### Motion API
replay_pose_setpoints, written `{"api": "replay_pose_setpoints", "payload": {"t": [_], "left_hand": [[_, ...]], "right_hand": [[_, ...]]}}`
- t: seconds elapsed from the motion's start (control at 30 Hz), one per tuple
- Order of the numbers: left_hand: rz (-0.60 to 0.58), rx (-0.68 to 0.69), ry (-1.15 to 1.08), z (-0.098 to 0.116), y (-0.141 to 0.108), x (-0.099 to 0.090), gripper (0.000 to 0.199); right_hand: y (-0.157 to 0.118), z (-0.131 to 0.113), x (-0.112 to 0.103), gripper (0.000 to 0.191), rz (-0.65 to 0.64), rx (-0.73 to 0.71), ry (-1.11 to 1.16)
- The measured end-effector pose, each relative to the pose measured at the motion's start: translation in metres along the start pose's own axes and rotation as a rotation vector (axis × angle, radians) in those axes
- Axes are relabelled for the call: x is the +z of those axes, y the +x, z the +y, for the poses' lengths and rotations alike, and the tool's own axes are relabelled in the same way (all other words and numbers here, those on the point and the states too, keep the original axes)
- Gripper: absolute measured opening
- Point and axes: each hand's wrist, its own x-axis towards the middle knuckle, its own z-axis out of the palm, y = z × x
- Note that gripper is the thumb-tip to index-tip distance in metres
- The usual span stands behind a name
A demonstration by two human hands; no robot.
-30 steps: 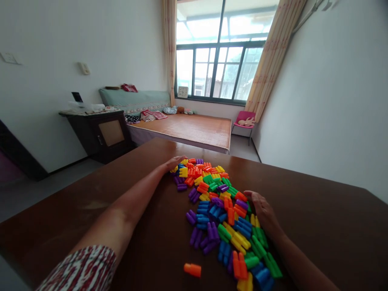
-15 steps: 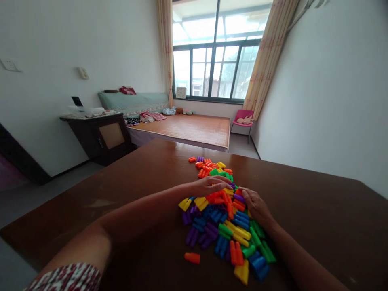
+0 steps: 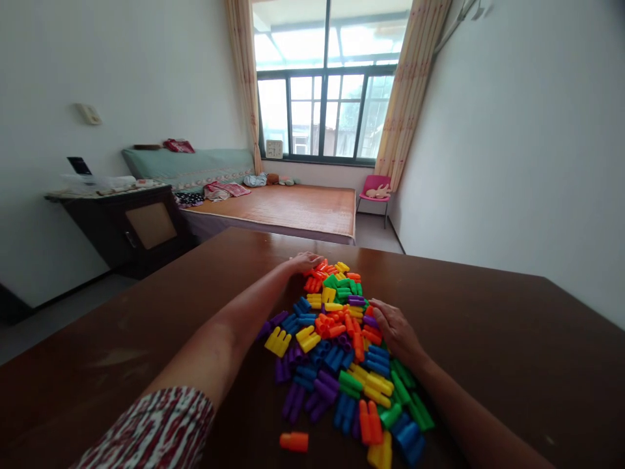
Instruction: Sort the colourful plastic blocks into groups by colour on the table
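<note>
A long heap of plastic building pieces in orange, yellow, green, blue and purple lies on the brown table; many look like two or three joined tubes. My left hand (image 3: 306,260) is stretched to the heap's far end, open, beside the small orange pieces (image 3: 313,283); some of its fingertips are hidden there. Along the right side rests my right hand (image 3: 396,327), open, its fingers against a purple piece (image 3: 370,322) and an orange piece (image 3: 373,335). Green pieces (image 3: 401,389) lie below that wrist. Nearest me, one orange piece (image 3: 293,442) sits apart from the others.
The brown table (image 3: 488,326) reaches well out to both sides. Beyond its far edge stands a bed (image 3: 293,208). A dark cabinet (image 3: 117,228) is at the left, and a pink chair (image 3: 375,184) holding a soft toy stands near the right wall.
My left hand has moved from above the middle of the heap to its far left end, uncovering yellow and green pieces. My right hand stays at the right side. The view has shifted slightly right.
</note>
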Motion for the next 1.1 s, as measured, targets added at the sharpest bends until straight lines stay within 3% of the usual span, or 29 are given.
{"api": "replay_pose_setpoints", "payload": {"t": [0.1, 0.2, 0.33, 0.47, 0.63, 0.73, 0.87, 1.0, 1.1], "left_hand": [[-0.123, 0.013, 0.052, -0.01, 0.011, 0.003, 0.04], [-0.317, 0.106, 0.085, -0.009, 0.004, 0.002, 0.052], [-0.454, 0.327, 0.018, 0.014, -0.031, -0.002, 0.055], [-0.54, 0.463, 0.0, 0.048, -0.075, -0.005, 0.048], [-0.431, 0.593, 0.134, 0.08, -0.141, -0.006, 0.039], [-0.459, 0.699, 0.244, 0.092, -0.19, -0.008, 0.039], [-0.546, 0.788, 0.353, 0.087, -0.242, -0.013, 0.05], [-0.574, 0.791, 0.417, 0.066, -0.252, -0.013, 0.046], [-0.534, 0.787, 0.445, 0.057, -0.242, -0.009, 0.043]], "right_hand": [[0.0, -0.002, -0.001, 0.048, -0.022, -0.012, -0.022], [0.001, -0.002, -0.001, 0.047, -0.038, -0.022, -0.032], [0.002, 0.0, -0.002, 0.047, -0.046, -0.05, -0.018], [0.0, -0.001, -0.005, 0.052, -0.049, -0.07, 0.061], [0.005, -0.008, -0.013, 0.057, -0.123, 0.022, 0.342], [0.002, -0.004, -0.023, 0.063, -0.092, 0.138, 0.499], [-0.034, 0.013, -0.037, 0.061, -0.012, 0.124, 0.194], [-0.076, 0.014, -0.028, 0.059, 0.088, 0.043, -0.081], [-0.076, -0.006, -0.009, 0.063, 0.113, 0.055, -0.11]]}}
